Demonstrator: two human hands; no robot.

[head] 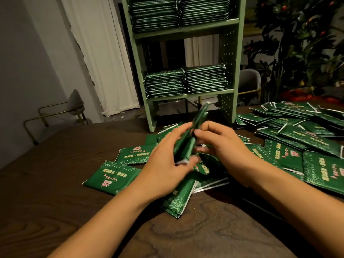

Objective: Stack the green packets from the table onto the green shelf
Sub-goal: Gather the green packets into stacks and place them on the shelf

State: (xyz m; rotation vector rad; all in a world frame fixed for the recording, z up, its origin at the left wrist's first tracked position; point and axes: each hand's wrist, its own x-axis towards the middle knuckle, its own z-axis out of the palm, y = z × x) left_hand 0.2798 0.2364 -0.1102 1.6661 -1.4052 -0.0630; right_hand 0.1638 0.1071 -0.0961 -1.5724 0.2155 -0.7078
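Both my hands hold a small bunch of green packets (191, 138) edge-up above the table. My left hand (167, 161) grips the bunch from the left and below. My right hand (221, 144) pinches it from the right. Several loose green packets (113, 175) lie scattered on the dark wooden table (65, 192) under and around my hands, with a larger heap (297, 131) at the right. The green shelf (230, 71) stands at the table's far side. Its middle level carries two packet stacks (186, 82) and its upper level two taller stacks (178, 12).
Grey chairs with brass frames stand at the left (74, 105) and behind the shelf (249, 81). A white curtain (104, 53) hangs at the back. A dark leafy plant with red fruits (301, 43) fills the right background.
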